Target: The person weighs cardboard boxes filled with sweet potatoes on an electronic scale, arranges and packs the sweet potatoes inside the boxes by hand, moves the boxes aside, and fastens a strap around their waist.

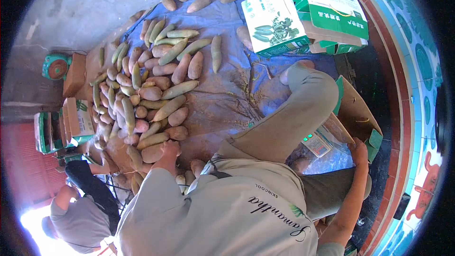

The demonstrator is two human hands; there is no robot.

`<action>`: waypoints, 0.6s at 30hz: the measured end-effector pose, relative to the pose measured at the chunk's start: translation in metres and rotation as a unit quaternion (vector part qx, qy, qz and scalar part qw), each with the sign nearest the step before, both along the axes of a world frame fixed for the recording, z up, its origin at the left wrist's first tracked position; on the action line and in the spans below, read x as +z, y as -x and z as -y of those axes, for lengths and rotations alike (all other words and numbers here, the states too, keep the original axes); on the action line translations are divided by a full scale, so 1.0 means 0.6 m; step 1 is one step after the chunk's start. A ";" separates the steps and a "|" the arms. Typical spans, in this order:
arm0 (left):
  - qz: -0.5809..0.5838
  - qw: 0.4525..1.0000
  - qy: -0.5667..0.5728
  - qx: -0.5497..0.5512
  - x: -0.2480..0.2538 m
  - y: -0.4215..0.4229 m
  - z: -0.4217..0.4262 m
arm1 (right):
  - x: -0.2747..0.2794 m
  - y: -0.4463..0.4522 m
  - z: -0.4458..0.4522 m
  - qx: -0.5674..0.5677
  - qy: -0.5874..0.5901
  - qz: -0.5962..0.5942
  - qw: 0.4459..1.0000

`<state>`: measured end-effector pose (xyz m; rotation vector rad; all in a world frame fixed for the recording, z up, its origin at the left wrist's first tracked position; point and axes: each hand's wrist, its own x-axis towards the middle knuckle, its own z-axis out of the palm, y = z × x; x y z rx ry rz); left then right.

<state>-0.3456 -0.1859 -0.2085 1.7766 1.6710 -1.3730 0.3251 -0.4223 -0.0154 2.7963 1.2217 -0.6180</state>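
Observation:
My left hand (pixel 170 150) rests closed on the end of a large brownish-pink root vegetable (pixel 152 153) at the near edge of a big pile. Green elongated roots (pixel 179 89) and brown-pink roots (pixel 177 116) make up the pile. On the right, my right hand (pixel 359 151) grips the edge of an open cardboard box (pixel 358 106) with a green outside. Beside that box, partly behind my knee, is a scale (pixel 316 144) with a lit green display.
Blue sheeting (pixel 227 23) lies under the roots. Printed green-and-white cartons (pixel 279 21) stand at the top right. More cartons (pixel 78 121) and a round green device (pixel 57 67) are at the left. Another person (pixel 83 218) is at the lower left. A tiled wall (pixel 417 90) runs along the right.

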 end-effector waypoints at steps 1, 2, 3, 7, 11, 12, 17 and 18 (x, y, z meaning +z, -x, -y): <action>-0.001 1.000 0.004 0.003 0.007 0.006 -0.005 | -0.001 -0.001 0.001 0.015 -0.011 0.006 1.000; -0.002 1.000 0.007 0.005 0.009 0.015 -0.008 | -0.001 -0.001 0.003 0.030 -0.023 0.012 0.999; 0.010 1.000 0.004 0.007 -0.021 0.043 -0.008 | -0.002 -0.001 0.005 0.044 -0.034 0.017 0.998; 0.010 1.000 -0.030 0.002 -0.032 0.053 -0.002 | -0.027 -0.015 0.021 0.050 -0.061 0.038 0.996; -0.017 0.997 -0.040 -0.062 0.025 0.008 -0.002 | -0.036 -0.021 0.027 0.040 -0.039 0.058 0.997; -0.012 0.996 -0.047 -0.078 0.018 0.012 -0.001 | -0.034 -0.020 0.025 0.033 -0.032 0.061 0.997; -0.005 0.985 -0.043 -0.167 0.011 0.013 -0.003 | -0.031 -0.020 0.026 0.044 -0.025 0.036 0.998; 0.011 0.984 -0.071 -0.163 0.003 0.019 0.001 | -0.033 -0.021 0.026 0.046 -0.028 0.033 0.998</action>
